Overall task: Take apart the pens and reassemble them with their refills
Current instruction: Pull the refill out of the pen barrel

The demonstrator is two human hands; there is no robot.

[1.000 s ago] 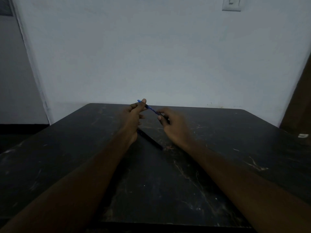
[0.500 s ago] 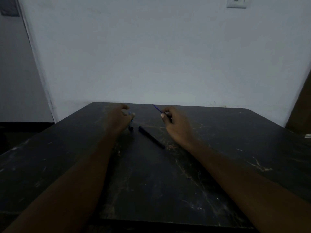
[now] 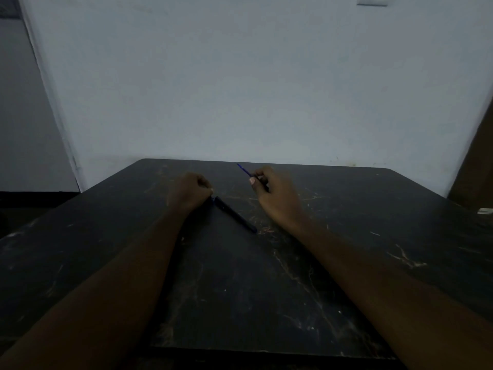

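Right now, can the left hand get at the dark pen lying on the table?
Probably yes: the left hand is closed right beside the near end of the dark pen, with nothing between them on the table.

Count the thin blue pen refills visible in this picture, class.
1. A thin blue pen refill is pinched in the right hand, pointing up-left above the dark scratched table. The closed left hand may hide another part.

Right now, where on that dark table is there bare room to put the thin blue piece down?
Bare tabletop lies right of the right hand, out to the far right edge, and left of the left hand. The near middle between the forearms is bare too. It is crowded only between the hands, where the dark pen lies. The right hand holds the blue refill.
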